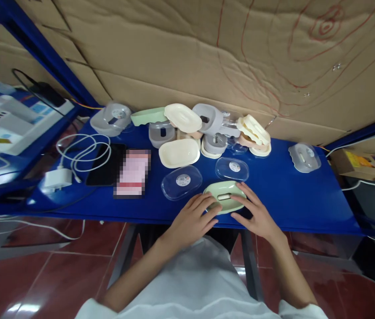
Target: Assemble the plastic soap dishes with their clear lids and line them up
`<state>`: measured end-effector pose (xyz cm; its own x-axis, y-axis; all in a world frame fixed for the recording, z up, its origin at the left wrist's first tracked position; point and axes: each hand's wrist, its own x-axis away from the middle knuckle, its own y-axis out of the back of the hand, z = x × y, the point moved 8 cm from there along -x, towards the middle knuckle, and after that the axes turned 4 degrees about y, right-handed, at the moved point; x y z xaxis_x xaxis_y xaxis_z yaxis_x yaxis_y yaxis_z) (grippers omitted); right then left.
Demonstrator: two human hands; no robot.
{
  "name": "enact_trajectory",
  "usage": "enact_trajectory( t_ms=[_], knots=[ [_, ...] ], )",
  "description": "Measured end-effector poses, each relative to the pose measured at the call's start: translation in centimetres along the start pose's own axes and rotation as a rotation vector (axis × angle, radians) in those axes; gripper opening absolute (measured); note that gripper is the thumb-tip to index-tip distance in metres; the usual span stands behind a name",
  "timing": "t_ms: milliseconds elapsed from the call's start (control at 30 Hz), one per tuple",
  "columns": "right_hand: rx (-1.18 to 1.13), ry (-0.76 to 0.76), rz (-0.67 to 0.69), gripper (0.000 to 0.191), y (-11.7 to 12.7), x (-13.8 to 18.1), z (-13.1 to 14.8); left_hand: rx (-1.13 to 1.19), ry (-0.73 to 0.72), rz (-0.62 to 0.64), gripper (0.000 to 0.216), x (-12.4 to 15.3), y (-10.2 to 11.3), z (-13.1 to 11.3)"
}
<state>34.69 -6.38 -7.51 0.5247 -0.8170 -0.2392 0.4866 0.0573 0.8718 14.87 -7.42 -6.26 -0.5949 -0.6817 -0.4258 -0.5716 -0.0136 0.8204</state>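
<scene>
A pale green oval soap dish (230, 205) lies near the table's front edge, with a small white roller (224, 196) across the slot in its middle. My left hand (194, 217) is curled over the dish's left end, its fingertips on the rim and inside. On the opposite side, my right hand (255, 215) has its fingers spread, one reaching in beside the roller and others at the far right rim. Just behind the dish rests a clear oval lid (232, 169) with a round sticker. Another clear lid (181, 182) lies to its left.
Cream, grey and green dish parts pile up at the back, including a cream tray (179, 153). A grey lidded dish (304, 157) stands far right, another (111, 119) back left. A phone (132, 173), white cable (84, 153) and charger (57, 178) occupy the left. Cardboard (174, 53) walls the back.
</scene>
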Motion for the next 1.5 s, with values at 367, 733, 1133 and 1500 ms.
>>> enact_trajectory(
  t_ms=[367, 733, 1133, 1500],
  knots=[
    [0.212, 0.004, -0.035, 0.058, -0.6, 1.0, 0.4, -0.190, 0.338, -0.252, 0.045, 3.5, 3.9, 5.1],
    [0.136, -0.079, -0.207, 0.102, -1.6, -0.3, 2.1, 0.143, 0.286, -0.287, 0.042, 2.5, 4.5, 3.9],
    [0.083, -0.021, -0.164, 0.077, -1.9, -1.1, 2.9, 0.095, 0.102, -0.103, 0.031, 1.2, 1.8, 3.5],
    [0.100, -0.019, -0.186, 0.078, -1.9, -0.4, 3.0, 0.130, 0.084, -0.179, 0.024, 0.5, 2.3, 3.4]
  ],
)
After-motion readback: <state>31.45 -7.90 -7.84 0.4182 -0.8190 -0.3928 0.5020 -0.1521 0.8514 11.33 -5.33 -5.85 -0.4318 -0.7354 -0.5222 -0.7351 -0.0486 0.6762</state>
